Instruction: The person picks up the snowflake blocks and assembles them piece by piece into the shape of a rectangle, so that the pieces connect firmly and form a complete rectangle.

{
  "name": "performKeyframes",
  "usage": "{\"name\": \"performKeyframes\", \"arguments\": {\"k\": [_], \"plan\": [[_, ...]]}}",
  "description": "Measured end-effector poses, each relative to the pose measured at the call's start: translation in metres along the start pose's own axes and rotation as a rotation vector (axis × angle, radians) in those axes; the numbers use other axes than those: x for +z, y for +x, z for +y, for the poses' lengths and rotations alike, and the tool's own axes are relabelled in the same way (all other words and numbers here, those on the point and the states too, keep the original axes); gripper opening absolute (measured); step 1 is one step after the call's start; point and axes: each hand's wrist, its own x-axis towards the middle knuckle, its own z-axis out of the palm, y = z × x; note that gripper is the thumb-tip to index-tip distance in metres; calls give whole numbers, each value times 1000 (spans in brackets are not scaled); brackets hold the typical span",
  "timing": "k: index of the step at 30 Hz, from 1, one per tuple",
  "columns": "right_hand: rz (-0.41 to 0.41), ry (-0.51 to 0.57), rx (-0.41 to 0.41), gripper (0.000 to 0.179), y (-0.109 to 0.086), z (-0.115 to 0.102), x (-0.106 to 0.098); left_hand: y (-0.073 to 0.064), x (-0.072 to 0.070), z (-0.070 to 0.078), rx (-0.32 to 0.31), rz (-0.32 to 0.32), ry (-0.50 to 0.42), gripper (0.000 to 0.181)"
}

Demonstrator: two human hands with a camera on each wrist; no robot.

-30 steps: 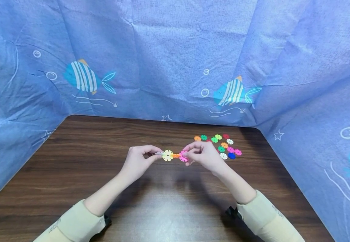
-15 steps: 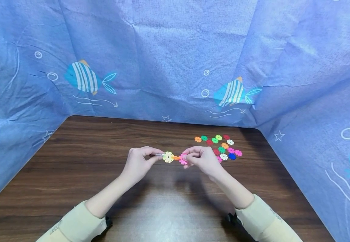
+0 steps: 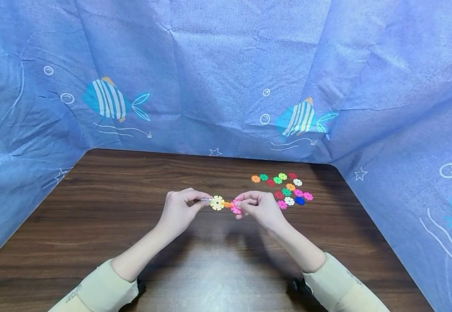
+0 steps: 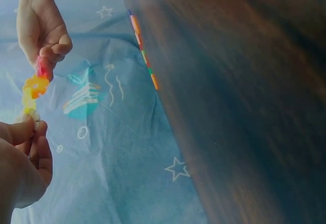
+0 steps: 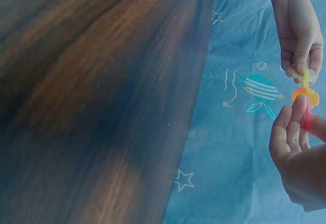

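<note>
A short row of slotted plastic snowflake discs hangs above the table between my hands. My left hand (image 3: 180, 212) pinches the white disc (image 4: 35, 116) at the row's left end, mostly covered by the fingers in the head view. Beside it the yellow disc (image 3: 217, 203) faces the head camera. Then comes the orange disc (image 4: 36, 86), edge-on in the head view and joined to the yellow one. At the right end my right hand (image 3: 264, 211) grips the pink disc (image 3: 235, 208) between thumb and fingers. Fingertips partly hide the pink disc.
Several loose snowflake discs lie on the wooden table (image 3: 132, 186) behind and right of my right hand, among them a blue disc (image 3: 299, 200) and an orange disc (image 3: 255, 178). A blue fish-print cloth (image 3: 226, 78) hangs around the table's back and sides.
My right hand has come down slightly, uncovering red and pink loose discs behind it. My left hand stays almost still. Both hands keep their hold on the row.
</note>
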Motion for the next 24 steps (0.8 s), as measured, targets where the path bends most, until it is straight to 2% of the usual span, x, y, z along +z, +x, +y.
{"name": "performKeyframes", "arguments": {"k": [5, 12, 17, 24], "plan": [[24, 18, -5, 17, -1, -7, 3, -1, 0, -1, -25, -11, -6, 12], [37, -31, -13, 20, 0, -23, 2, 6, -4, -1, -73, -22, 18, 11], [19, -39, -15, 23, 2, -26, -5, 7, -6, 3, -93, -109, 22, 11], [-46, -30, -35, 22, 1, -26, -10, 8, -2, 6, -48, -212, -79, 26]]}}
